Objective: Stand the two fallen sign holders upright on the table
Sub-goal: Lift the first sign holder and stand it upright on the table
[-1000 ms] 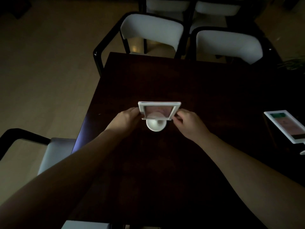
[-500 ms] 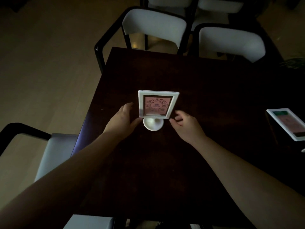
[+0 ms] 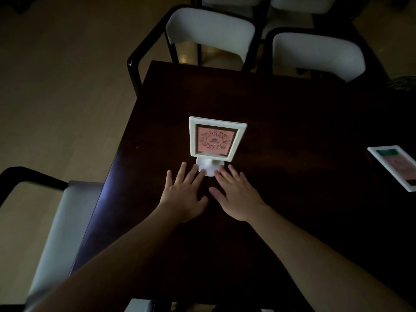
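A white sign holder (image 3: 215, 139) with a pink card stands upright on its round white base on the dark table (image 3: 292, 122), near the left side. My left hand (image 3: 183, 194) lies flat and open just in front of the base, fingertips touching its edge. My right hand (image 3: 234, 197) is spread open beside it, fingertips also at the base. Neither hand holds anything. A second white sign holder (image 3: 396, 167) lies flat at the table's right edge, partly cut off by the frame.
Two white-cushioned chairs with black frames (image 3: 211, 34) (image 3: 315, 55) stand at the table's far side. Another chair (image 3: 56, 221) sits at the left near the table's edge. The room is dim, with light flooring to the left.
The sign holder went from tilted in both hands to standing upright. Both hands let go of the frame and dropped flat to the table at its base.
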`<state>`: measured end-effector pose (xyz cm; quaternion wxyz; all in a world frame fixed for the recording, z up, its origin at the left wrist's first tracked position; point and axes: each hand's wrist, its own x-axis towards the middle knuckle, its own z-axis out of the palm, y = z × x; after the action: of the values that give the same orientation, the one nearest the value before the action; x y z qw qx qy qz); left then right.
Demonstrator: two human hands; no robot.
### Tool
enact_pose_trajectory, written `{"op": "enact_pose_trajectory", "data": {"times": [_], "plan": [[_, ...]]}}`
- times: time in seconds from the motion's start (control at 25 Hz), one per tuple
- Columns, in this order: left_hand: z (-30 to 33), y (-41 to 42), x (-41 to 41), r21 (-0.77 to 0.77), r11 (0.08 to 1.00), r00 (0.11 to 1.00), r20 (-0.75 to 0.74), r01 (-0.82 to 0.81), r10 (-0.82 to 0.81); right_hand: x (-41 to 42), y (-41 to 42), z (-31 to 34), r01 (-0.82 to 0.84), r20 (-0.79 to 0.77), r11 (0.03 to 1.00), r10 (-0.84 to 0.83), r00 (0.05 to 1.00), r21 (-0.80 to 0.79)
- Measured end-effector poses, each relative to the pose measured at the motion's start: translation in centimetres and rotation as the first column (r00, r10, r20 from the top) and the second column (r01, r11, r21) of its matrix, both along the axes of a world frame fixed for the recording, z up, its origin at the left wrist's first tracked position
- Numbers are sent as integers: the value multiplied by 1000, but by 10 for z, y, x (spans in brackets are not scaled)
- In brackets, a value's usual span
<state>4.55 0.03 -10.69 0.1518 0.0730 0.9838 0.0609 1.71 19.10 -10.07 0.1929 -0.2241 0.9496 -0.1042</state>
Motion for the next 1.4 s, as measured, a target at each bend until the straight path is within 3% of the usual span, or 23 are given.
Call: {"op": "enact_pose_trajectory", "data": {"times": [0.92,1.2,1.4], "plan": [[-14,-2,-72,-9,997,994,-84,-70,69,-89,-2,-19,-64,-86,997,61,994,-31],[5,1,-44,30,992,989,-81,-126,128,-78,12,-12,-57,-83,996,51,995,-71],[34,18,3,52,988,978,-140,-145,151,-25,61,23,2,-154,990,-24,988,-144]]}}
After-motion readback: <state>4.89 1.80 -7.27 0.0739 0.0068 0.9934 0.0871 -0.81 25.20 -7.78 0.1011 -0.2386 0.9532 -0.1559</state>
